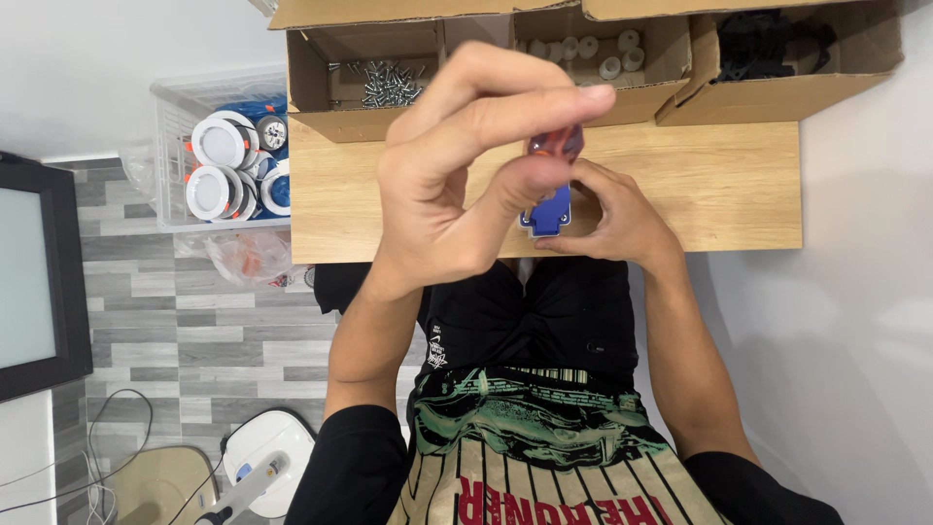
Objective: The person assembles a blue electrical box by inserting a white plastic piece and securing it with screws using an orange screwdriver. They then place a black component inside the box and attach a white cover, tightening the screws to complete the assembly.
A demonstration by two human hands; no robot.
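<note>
- Head view looks down at a person sitting at a wooden table [719,185].
- Left hand [457,175] is lifted up close to the camera. Its thumb and first finger are pinched on the top of a small see-through orange knob [556,142].
- Right hand [612,209] is lower, just over the near edge of the table. Its fingers are curled around a small blue plastic part [545,215], holding its right side.
- Both little pieces sit between the two hands, the orange one right on top of the blue one. I cannot tell if they are joined.
- I think the blue part is light and hard, and maybe a bit slippery, since it looks like smooth plastic. Holding it by its flat sides looks best. I would pinch the orange piece softly, as it is tiny and could pop out of the fingers.
- Far across the table stand open cardboard boxes. A box of screws [389,83] is on the left, a box of white rollers [593,49] is in the middle, and a box of black parts [768,44] is on the right.
- Left of the table, a clear bin [165,156] holds round white lamps [219,141].
</note>
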